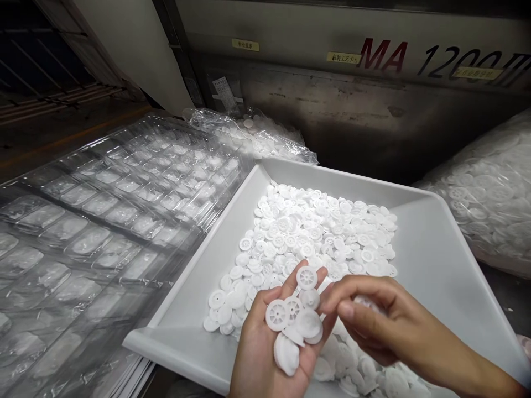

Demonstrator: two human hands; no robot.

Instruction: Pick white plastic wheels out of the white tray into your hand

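Note:
My left hand (pixel 265 342) is palm up and cupped under several small white plastic gears (pixel 292 309), some with spoked centres, others showing a solid domed side. Close against its fingertips, my right hand (pixel 385 318) has its thumb and fingers curled together. A whitish bit shows in the gap between that thumb and index finger; whether it is held there or lies behind, I cannot make out. Below both hands is a grey plastic tray (pixel 440 265) with sloping sides, and a large loose heap of the same white gears (pixel 315 226) lies in it.
To the left are stacked clear plastic blister trays (pixel 103 204), with white pieces in their pockets. A clear bag of white parts (pixel 265 135) lies behind the grey tray, and a bigger bag (pixel 493 193) bulges at the right. A machine panel (pixel 307 33) rises at the back.

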